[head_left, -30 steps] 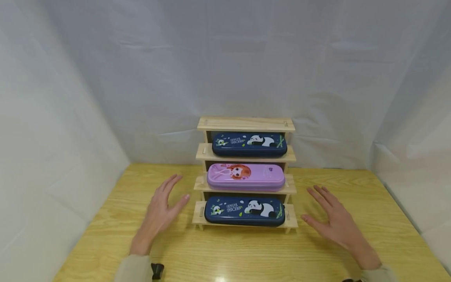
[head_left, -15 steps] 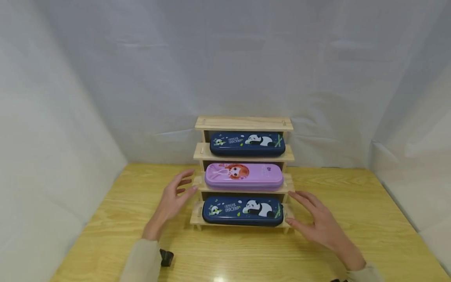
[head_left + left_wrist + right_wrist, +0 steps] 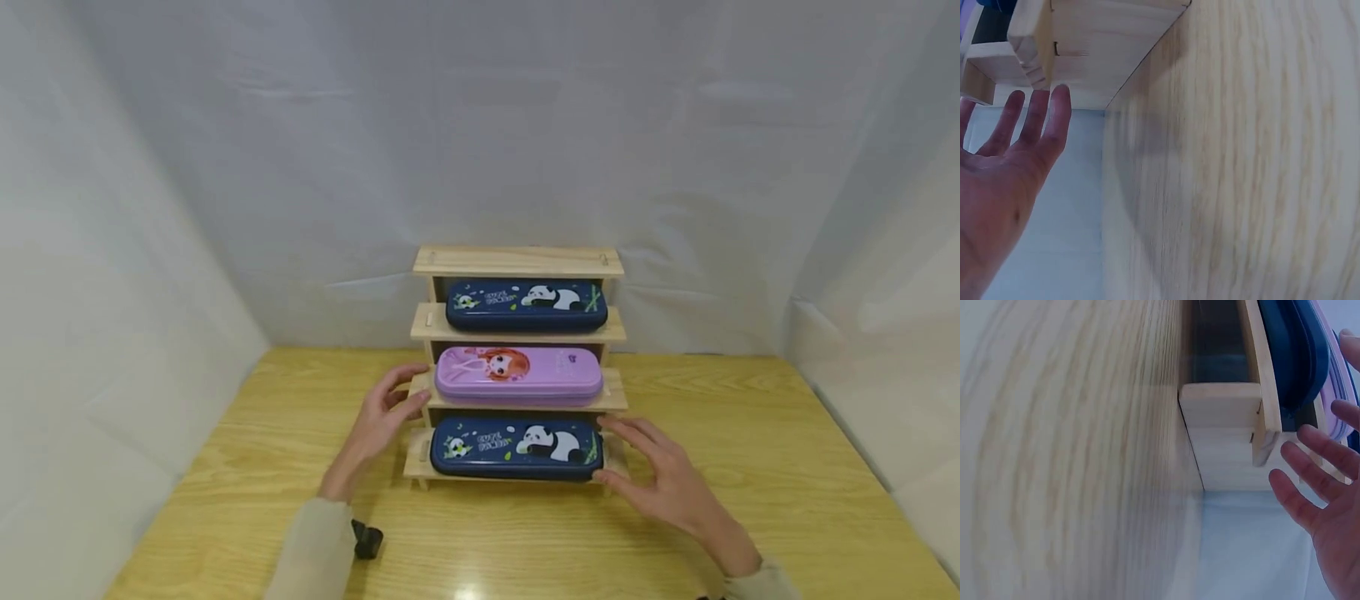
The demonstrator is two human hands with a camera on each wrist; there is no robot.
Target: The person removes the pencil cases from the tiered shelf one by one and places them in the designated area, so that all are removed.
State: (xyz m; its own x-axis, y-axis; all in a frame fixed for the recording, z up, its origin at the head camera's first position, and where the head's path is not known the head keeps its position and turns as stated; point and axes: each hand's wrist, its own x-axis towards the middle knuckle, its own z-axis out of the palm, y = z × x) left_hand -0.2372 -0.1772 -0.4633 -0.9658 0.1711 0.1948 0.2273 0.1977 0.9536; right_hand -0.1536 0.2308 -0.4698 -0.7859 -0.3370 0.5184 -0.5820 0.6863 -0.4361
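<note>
lower panda case: dark blue, on the bottom step [image 3: 517,450] of it all, i.e. the wooden rack [image 3: 517,262], bare board at each end.
right hand [image 3: 663,479]: at that case's right end, fingers spread, thumb by the front corner, nothing pinched. Can't tell if I'm touching.
left hand [image 3: 377,423]: by the left end of the middle shelf, beside the pink case [image 3: 566,377], fingers apart, nothing gripped. Contact with the board unclear.
case feel: my guess is light, stiff-shelled, not fragile. Lid looks glossy, so probably slick on top; sides should give better friction.
rack feel: bare wood, rigid, likely drier under the fingers. Joints could be loose, can't tell.
where to hold: case by its two short rounded ends, thumb front, fingers behind. For the rack, matching shelf ends, one per hand.
long axis: lower case runs left-right, parallel to its shelf. Pink one and the upper panda case [image 3: 525,307] lie the same way.
facing: lids up and toward me. Lower lettering reads upright from here, small panda left, big panda right with its head to the left.
</note>
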